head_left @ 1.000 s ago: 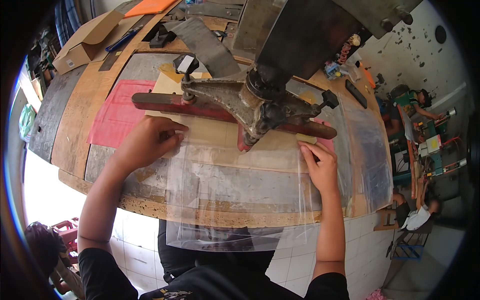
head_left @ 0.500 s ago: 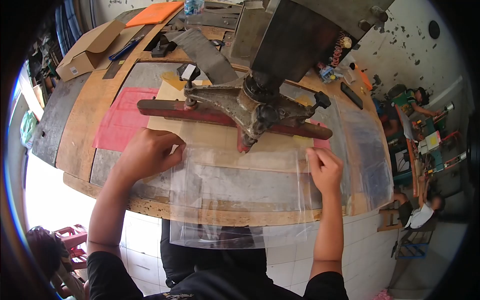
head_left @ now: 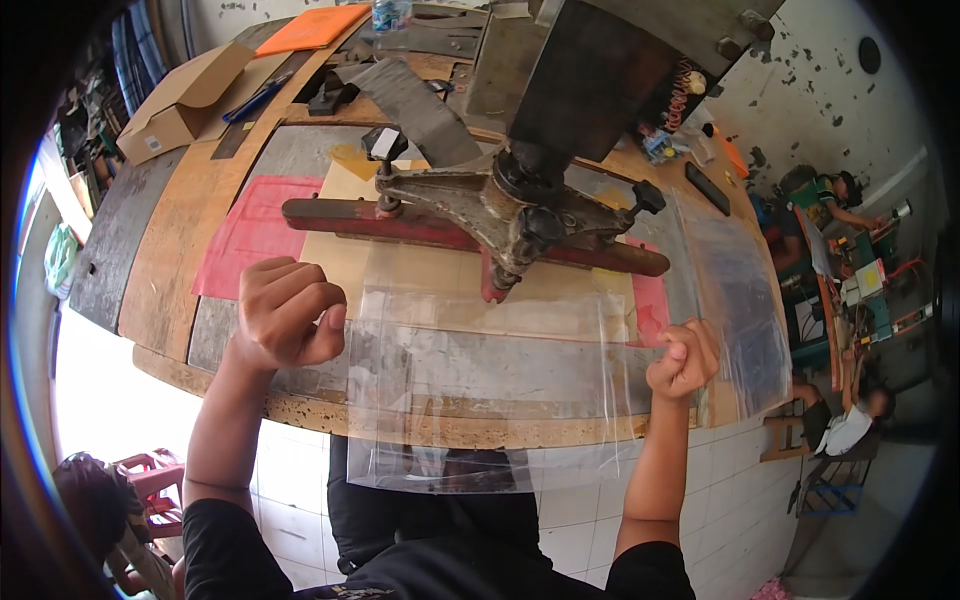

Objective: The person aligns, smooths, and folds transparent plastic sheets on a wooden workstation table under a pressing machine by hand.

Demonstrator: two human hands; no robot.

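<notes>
A clear plastic sheet (head_left: 480,400) lies across the bench front, its lower part hanging over the edge above my lap. Its far edge reaches under the press's red bar (head_left: 400,225). My left hand (head_left: 290,315) is curled closed just left of the sheet, apart from it, with nothing visible in the fingers. To the right of the sheet, my right hand (head_left: 685,358) is also closed with nothing visible in it, near a strip of red sheet (head_left: 648,300). Beige board (head_left: 440,265) lies beneath the bar and the plastic.
The metal press head (head_left: 530,190) stands over the bench. Stacked clear sheets (head_left: 740,320) lie to the right. A cardboard box (head_left: 185,105), a blue pen (head_left: 257,98) and an orange folder (head_left: 312,30) are at the back left. Other people (head_left: 845,425) sit at far right.
Both hands have let go of the plastic sheet's sides and moved outward and slightly toward me, fingers curled. The sheet stays nearly in place; the whole view shifts slightly.
</notes>
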